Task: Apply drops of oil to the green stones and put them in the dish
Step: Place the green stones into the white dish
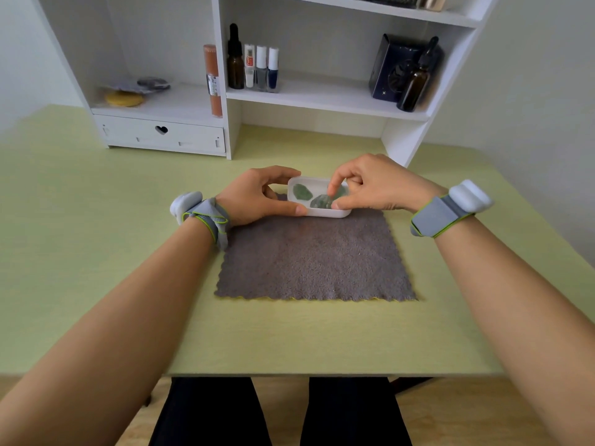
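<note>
A small white dish (331,214) sits at the far edge of a grey cloth (314,262). My left hand (257,194) grips the dish's left end between thumb and fingers. One green stone (302,192) lies in the dish's left half. My right hand (370,185) reaches into the dish and pinches another green stone (321,202) between thumb and forefinger. A third green stone (340,192) shows partly behind my right fingers. Two brown dropper bottles stand on the shelf, one at the left (235,59) and one at the right (417,78).
A white shelf unit (231,123) stands at the back of the yellow-green table (96,252), with a heart-cut drawer (161,133). It holds nail polish bottles (267,69), an orange tube (213,80), a dark box (391,66) and a yellow sponge (124,98).
</note>
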Available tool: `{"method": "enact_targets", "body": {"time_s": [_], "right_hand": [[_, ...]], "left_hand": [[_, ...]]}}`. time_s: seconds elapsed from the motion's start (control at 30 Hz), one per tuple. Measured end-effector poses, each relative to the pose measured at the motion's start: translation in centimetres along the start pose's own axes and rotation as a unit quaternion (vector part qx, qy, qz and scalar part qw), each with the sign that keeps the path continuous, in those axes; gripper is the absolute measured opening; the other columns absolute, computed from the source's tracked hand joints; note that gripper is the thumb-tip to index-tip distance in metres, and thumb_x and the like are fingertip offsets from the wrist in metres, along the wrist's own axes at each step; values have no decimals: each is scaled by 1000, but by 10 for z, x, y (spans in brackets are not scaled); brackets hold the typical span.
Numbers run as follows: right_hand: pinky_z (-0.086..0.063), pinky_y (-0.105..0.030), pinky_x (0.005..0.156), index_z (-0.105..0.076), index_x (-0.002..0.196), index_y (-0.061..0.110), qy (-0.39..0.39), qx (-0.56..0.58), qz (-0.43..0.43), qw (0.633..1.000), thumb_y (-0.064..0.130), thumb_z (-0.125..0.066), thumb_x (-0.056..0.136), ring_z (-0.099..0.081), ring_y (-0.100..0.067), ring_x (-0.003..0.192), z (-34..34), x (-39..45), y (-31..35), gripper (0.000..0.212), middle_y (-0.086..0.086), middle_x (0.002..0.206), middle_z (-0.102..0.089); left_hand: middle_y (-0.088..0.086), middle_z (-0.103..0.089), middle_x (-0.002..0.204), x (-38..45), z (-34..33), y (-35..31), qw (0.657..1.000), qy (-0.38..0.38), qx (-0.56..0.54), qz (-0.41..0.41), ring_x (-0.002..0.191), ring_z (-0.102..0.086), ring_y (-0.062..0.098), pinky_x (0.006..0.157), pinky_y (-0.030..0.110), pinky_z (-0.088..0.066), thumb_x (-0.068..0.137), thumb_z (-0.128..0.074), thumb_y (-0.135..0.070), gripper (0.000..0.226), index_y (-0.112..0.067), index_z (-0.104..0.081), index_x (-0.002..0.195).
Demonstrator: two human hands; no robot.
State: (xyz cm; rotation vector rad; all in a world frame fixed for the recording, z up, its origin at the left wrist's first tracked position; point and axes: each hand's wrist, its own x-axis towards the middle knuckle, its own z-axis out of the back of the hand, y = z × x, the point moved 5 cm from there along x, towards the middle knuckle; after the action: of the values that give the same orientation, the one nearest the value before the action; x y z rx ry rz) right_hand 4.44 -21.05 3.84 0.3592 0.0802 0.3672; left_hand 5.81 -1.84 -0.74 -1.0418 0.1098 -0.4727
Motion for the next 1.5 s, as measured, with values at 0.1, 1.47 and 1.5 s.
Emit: {"method": "enact_targets", "body": {"time_s": [0.1, 1.47, 1.5], "right_hand": [[-33, -10, 47, -73, 89, 28, -9, 16, -3, 1000, 17, -78, 81, -39, -5, 40, 2, -4, -1, 14, 13, 37, -40], [-44, -19, 35, -68, 57, 9, -182, 250, -200, 930, 14, -54, 90, -58, -18, 35, -31, -23, -45, 36, -3, 57, -74], [-45, -19, 35, -69, 57, 9, -184, 251, -203, 928, 14, -54, 89, -58, -18, 35, -27, -20, -49, 36, -3, 57, -74]], "left_hand": [[-9, -63, 120, 1, 0, 1, 1000, 2, 1, 1, 63, -54, 6, 78, 17, -52, 72, -82, -26, 66, -21, -55, 132], [-9, -67, 110, 10, -3, -9, 996, -49, 69, 15, 72, -63, 8, 65, 22, -55, 70, -81, -40, 56, -21, -64, 120], [-9, -67, 110, 15, -4, -11, 996, -50, 74, 12, 69, -62, 5, 63, 18, -54, 70, -81, -41, 56, -21, -64, 120]]}}
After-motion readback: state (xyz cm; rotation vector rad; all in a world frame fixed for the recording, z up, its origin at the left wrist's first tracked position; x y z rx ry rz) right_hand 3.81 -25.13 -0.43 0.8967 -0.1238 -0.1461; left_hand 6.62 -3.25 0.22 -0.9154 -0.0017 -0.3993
